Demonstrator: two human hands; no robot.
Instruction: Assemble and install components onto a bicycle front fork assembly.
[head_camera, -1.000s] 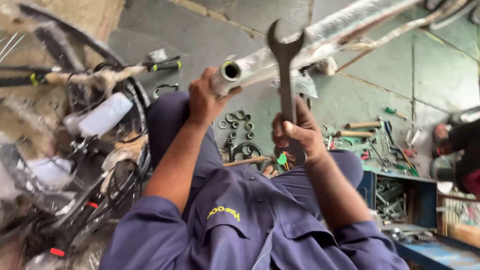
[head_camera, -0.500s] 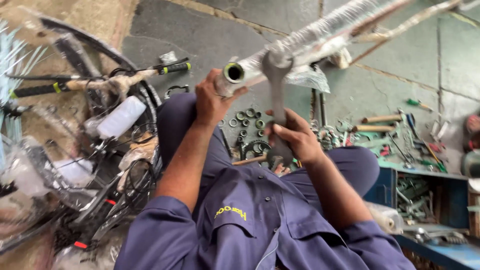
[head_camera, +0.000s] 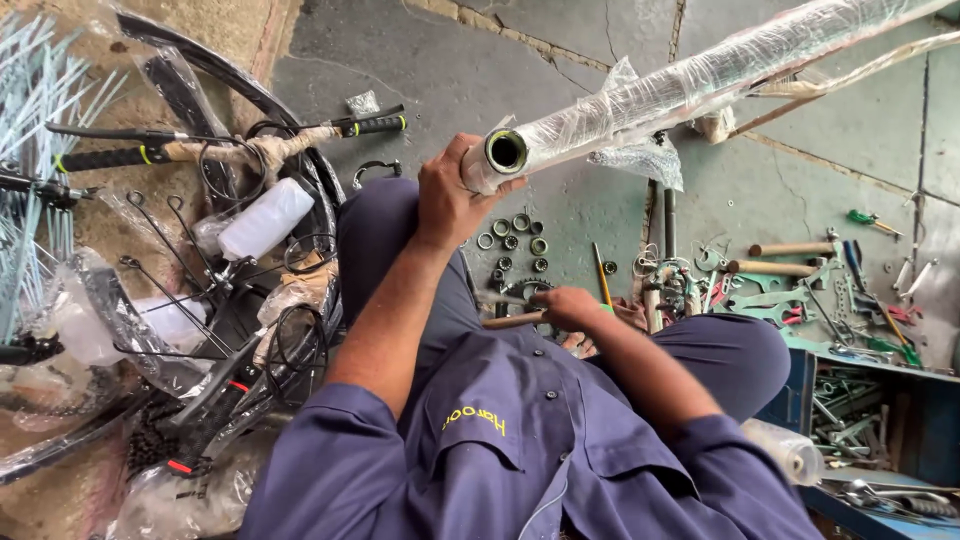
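— Over the concrete floor (head_camera: 450, 70), what does the left hand (head_camera: 450, 200) have hold of?

— It is closed round the open end of a long metal frame tube wrapped in clear plastic film (head_camera: 690, 85). That tube's long axis runs from the hand up and away to the right, off the upper right corner. Its hollow mouth, ringed in black, faces the camera just beside the fingers.

— And the right hand (head_camera: 570, 305)?

— Lower down, near the knee, fingers curled about a slim wooden-coloured handle (head_camera: 510, 321) whose end sticks out leftward. What tool it belongs to I cannot tell. The left hand is on the tube; the right is well below it.

— Surroundings?

— A scatter of small steel rings and nuts (head_camera: 515, 240) lies on the floor between the hands. To the right, wooden-handled tools and green spanners (head_camera: 790, 285) are strewn near a blue metal toolbox (head_camera: 860, 410). To the left, black handlebars with green-banded grips (head_camera: 230, 145), black wheel rims and film-wrapped parts are heaped together.
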